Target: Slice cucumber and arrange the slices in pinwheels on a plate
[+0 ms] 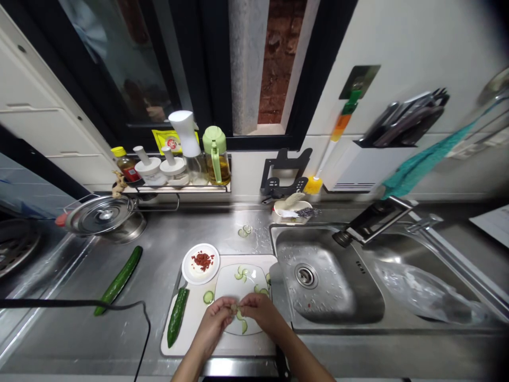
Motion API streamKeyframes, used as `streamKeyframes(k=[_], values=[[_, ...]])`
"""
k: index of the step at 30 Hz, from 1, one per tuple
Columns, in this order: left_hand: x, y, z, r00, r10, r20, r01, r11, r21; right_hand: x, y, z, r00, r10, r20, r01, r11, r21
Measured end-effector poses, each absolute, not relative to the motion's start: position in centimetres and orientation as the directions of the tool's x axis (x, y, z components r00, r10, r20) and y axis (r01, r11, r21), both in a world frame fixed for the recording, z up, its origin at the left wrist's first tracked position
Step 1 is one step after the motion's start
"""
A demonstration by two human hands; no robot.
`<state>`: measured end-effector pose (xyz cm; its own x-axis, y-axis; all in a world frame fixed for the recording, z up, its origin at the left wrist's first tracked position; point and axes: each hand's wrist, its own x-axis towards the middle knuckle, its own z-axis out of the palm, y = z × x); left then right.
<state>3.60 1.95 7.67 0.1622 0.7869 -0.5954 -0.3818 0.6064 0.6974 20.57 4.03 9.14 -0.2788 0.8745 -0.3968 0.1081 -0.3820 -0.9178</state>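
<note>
My left hand (214, 323) and my right hand (261, 314) meet over the near part of a white square plate (226, 286). Their fingertips pinch a small, pale green cucumber slice (234, 307) between them, partly hidden by the fingers. Curved cucumber slices (240, 273) are laid in a fan at the plate's far side, with others at its right and near sides. Under the plate is a white cutting board (191, 339). On the board's left lie a cut cucumber (177, 318) and a round cucumber piece (208, 297).
A small white dish (186, 268) of red bits overlaps the board's back left corner. Another cucumber (119, 281) and a black cable (79, 303) are further left, near a lidded pot (119, 228). To the right is a steel sink (330, 286). Scraps (244, 231) lie behind the board.
</note>
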Motion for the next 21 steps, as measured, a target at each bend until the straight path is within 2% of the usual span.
streamKeyframes(k=[6, 11, 16, 21], values=[[3.4, 2.2, 6.9, 0.061, 0.854, -0.516, -0.192, 0.518, 0.834, 21.1, 4.4, 8.2, -0.24, 0.895, -0.376, 0.295, -0.302, -0.907], [3.7, 1.5, 5.7, 0.009, 0.881, -0.474, -0.011, 0.474, 0.881, 21.1, 4.2, 7.9, -0.219, 0.911, -0.349, 0.49, -0.207, -0.847], [3.6, 0.7, 4.8, 0.011, 0.874, -0.486, 0.261, 0.466, 0.845, 20.9, 3.9, 7.5, -0.21, 0.917, -0.338, 0.668, -0.118, -0.735], [4.1, 0.6, 5.6, -0.004, 0.873, -0.487, 0.482, 0.428, 0.764, 20.7, 3.7, 7.1, -0.223, 0.921, -0.319, 0.776, -0.03, -0.63]])
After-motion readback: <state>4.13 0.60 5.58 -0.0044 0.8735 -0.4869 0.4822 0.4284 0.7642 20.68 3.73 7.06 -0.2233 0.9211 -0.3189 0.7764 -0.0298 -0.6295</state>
